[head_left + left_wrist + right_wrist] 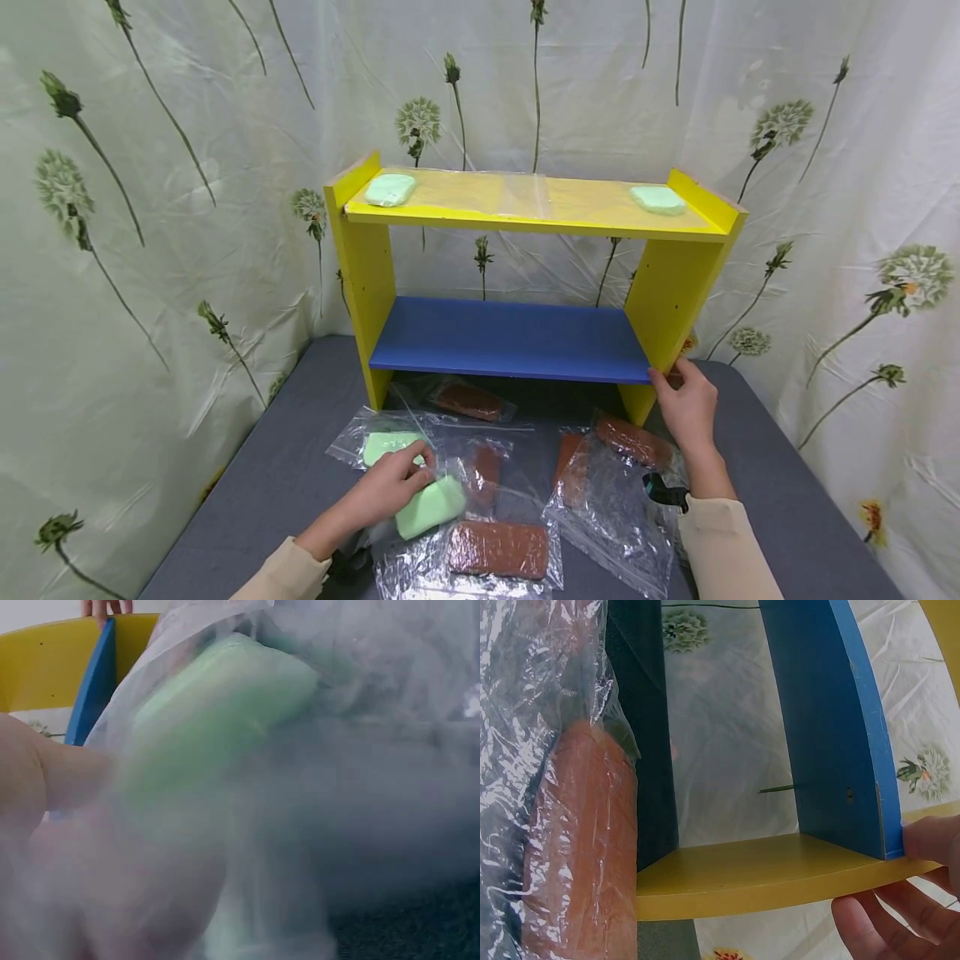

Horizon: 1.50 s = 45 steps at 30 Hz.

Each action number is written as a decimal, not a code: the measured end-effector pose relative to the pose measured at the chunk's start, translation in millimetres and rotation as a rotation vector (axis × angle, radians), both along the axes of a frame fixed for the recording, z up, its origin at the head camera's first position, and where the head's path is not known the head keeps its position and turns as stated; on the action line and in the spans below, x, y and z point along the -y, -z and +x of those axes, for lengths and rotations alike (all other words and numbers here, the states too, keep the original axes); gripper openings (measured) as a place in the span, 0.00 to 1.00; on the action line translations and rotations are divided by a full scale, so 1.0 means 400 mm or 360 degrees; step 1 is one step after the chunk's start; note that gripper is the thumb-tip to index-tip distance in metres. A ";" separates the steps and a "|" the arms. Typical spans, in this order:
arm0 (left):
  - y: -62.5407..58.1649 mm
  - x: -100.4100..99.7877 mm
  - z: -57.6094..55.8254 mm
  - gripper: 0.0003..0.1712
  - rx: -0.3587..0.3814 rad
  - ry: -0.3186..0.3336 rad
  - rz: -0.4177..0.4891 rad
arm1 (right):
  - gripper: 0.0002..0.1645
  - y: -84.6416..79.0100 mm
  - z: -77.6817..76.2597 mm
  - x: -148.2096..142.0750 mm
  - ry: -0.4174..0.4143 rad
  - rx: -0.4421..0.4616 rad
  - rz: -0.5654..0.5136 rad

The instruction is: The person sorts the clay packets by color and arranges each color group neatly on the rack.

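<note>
My left hand point(390, 486) grips a pale green bar point(431, 507) in a clear plastic bag, just above the other bags; the left wrist view shows this green bar point(225, 705) through cloudy film, part of the hand blurred. With thumb in front and fingers outside, my right hand point(688, 404) holds the right side panel point(675, 292) of a yellow and blue shelf unit, beside the end of its blue shelf point(510, 337). In the right wrist view the thumb point(930, 838) touches the blue shelf's end and the fingers lie under the yellow panel point(780, 870).
On the yellow top shelf point(465, 196) lie a green bar point(390, 190) at left and another green bar point(658, 200) at right. Bagged brown bars, such as one brown bar point(498, 550), and another green bar point(390, 447) cover the dark tabletop point(277, 442). A flowered curtain point(225, 167) hangs behind.
</note>
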<state>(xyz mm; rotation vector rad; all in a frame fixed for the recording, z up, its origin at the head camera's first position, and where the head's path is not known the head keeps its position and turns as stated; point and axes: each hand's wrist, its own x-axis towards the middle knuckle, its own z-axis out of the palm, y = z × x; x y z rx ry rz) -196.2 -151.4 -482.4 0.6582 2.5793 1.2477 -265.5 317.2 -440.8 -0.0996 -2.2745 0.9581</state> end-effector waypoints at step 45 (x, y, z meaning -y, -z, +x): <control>-0.021 0.013 0.030 0.45 -0.0022 0.0257 -0.0314 | 0.19 0.001 0.000 -0.001 -0.0015 0.0036 -0.0017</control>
